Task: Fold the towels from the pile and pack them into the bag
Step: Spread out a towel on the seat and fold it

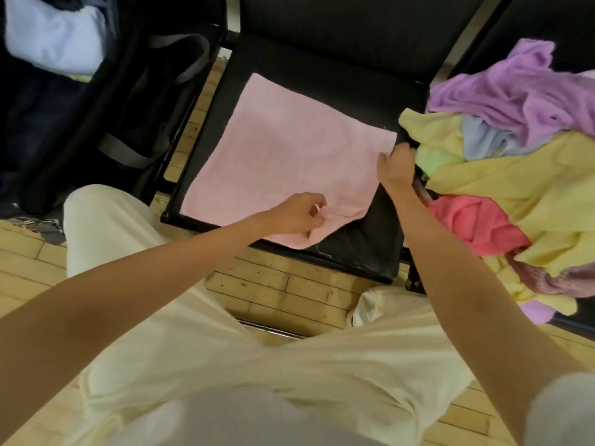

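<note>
A: What fills most of the view?

B: The person's pale trousers (273, 365) in the foreground, seen from above, over a light wooden floor (289, 291). Beyond the knees stands a black chair seat (354, 252), the surface on which the work lies.

A: And at the sides?

B: Upper left, a dark bag (64, 130) with grey straps, standing open; a folded pale blue towel (54, 40) lies inside it near the top. On the right, the pile (515, 162) of loose towels, in lilac, yellow, pale blue, green and coral, heaped on the neighbouring seat and spilling over its near edge.

A: Where is the towel in hand?

B: The pink towel (283, 156) lies spread flat on the black seat, covering most of it; its near right corner is rumpled and slightly lifted.

A: State of the hands?

B: The left hand (296, 214) has its fingers curled and pinches that rumpled near corner. The right hand (397, 169) is at the towel's right edge, just beside the pile; its fingers reach forward at the far right corner, but whether they grip the cloth I cannot tell.
</note>
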`<state>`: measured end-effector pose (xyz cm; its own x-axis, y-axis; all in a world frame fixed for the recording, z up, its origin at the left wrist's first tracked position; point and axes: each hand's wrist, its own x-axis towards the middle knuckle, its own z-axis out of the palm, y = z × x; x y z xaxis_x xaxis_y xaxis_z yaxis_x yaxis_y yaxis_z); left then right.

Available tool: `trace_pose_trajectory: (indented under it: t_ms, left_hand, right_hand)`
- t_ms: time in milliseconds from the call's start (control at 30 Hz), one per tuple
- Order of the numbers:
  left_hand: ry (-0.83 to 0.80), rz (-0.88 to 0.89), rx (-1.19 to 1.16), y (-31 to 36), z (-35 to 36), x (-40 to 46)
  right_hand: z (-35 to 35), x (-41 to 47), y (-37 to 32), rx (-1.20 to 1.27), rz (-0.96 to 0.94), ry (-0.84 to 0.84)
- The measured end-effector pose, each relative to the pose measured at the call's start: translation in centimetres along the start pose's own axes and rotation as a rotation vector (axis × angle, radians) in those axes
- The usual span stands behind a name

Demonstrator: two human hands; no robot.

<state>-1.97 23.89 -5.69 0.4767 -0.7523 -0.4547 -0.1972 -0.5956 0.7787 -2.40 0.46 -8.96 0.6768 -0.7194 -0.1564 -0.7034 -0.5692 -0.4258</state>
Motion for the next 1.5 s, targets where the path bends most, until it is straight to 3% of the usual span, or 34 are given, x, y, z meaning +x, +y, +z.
trace_pose_trajectory:
  t_ms: [100, 233, 400, 533, 700, 800, 933, 1233, 1400, 1500]
  left_hand:
    - [-0.113, -0.165, -0.119, -0.1, -0.4, -0.1]
    - [-0.2, -0.277, -0.237, 0.4, 0.2, -0.3]
    - [-0.218, -0.39, -0.348, 0.7, 2.8, -1.1]
    - [-0.176, -0.394, -0.36, 0.3, 3.0, -2.2]
    - [-0.12, -0.354, -0.374, -2.3, 0.6, -4.4]
    - [-0.013, -0.359, -0.405, -4.0, -2.1, -6.6]
    - [0.177, -0.398, -0.444, -6.6, -6.4, -9.1]
    - [0.372, -0.449, -0.217, -11.1, -10.6, -10.4]
    - [0.434, -0.451, 0.23, -12.6, -10.2, -10.4]
    - [0.531, -0.336, 0.407, -12.4, -9.8, -10.6]
  right_hand:
    - [0.6, 1.9, -1.1, -0.193, 0.049, 0.024]
    - [0.9, 2.4, -0.8, -0.184, 0.193, -0.002]
    - [0.3, 1.5, 0.4, -0.189, 0.129, 0.024]
    - [-0.1, 1.1, 0.7, 0.103, 0.101, 0.06]
    - [0.1, 1.1, -4.0, 0.656, 0.299, 0.052]
    - [1.8, 1.3, -8.4, 0.791, 0.319, 0.026]
    - [5.2, 1.3, -14.7, 0.793, 0.217, -0.005]
    - [10.4, 0.0, -23.8, 0.723, 0.123, -0.043]
    - [11.4, -1.3, -24.1, 0.672, 0.111, -0.086]
    - [11.3, -3.6, -22.7, 0.642, 0.083, -0.131]
